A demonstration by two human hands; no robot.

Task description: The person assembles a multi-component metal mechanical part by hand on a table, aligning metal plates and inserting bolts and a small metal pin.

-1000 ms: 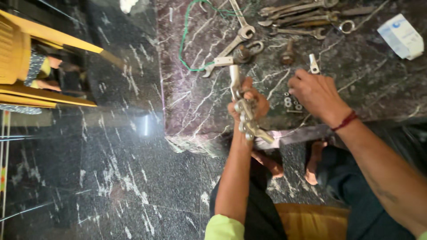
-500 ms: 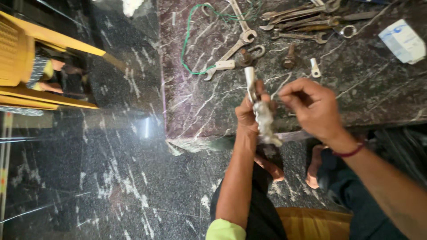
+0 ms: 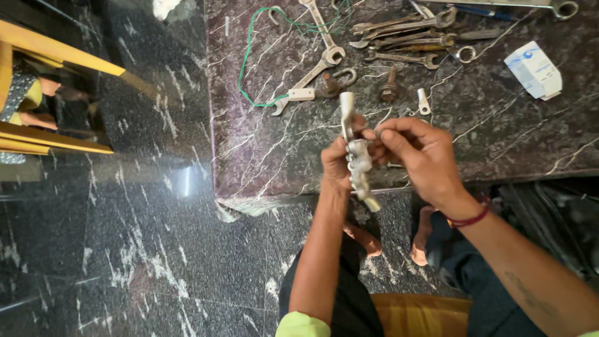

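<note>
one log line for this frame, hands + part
left hand: grips pale metal fitting upright | right hand: fingertips pinch fitting's middle | spanners lie on stone slab

Lime-green sleeve (image 3: 302,324), red wrist thread (image 3: 469,218)

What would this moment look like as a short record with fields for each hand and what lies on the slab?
Left hand: left hand grips a pale metal clamp-like fitting, held upright
Right hand: right hand pinches the fitting's middle with its fingertips
Surface: dark red marble slab
Behind the hands: grey open-end spanners, green wire loop, rusty bolt, white and blue packet
Wrist: red thread band
</note>
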